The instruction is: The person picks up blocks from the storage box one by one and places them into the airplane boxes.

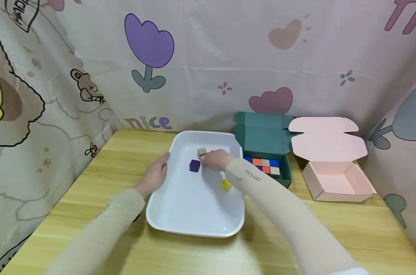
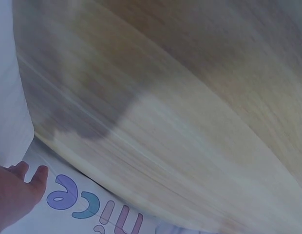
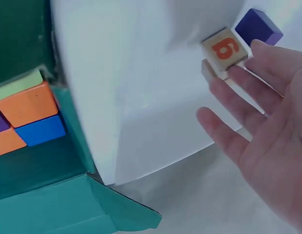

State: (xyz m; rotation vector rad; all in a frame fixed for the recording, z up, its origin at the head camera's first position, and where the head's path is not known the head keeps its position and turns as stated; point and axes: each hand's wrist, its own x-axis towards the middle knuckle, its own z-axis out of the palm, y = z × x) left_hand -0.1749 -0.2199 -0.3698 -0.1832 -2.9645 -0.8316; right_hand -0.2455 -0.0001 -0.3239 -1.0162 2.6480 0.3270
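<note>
My right hand (image 1: 217, 159) reaches into a white tray (image 1: 194, 214). In the right wrist view, its thumb and fingertips hold a plain wooden cube (image 3: 224, 48) with an orange numeral, 6 or 9, on top. Another pale wooden piece (image 3: 207, 71) shows partly beside that cube, half hidden by the fingers. A dark purple cube (image 1: 194, 165) sits close by, and a yellow cube (image 1: 225, 185) lies nearer the right rim, under the forearm. Against the tray's left side rests my left hand (image 1: 153, 176), its fingers fairly straight.
Right of the tray stands an open green box (image 1: 285, 179) holding several coloured cubes (image 1: 265, 165). Further right is an open pink box (image 1: 342, 181), its lid raised. Everything stands on a wooden table (image 1: 108, 168) with a patterned cloth (image 1: 201, 49) behind it.
</note>
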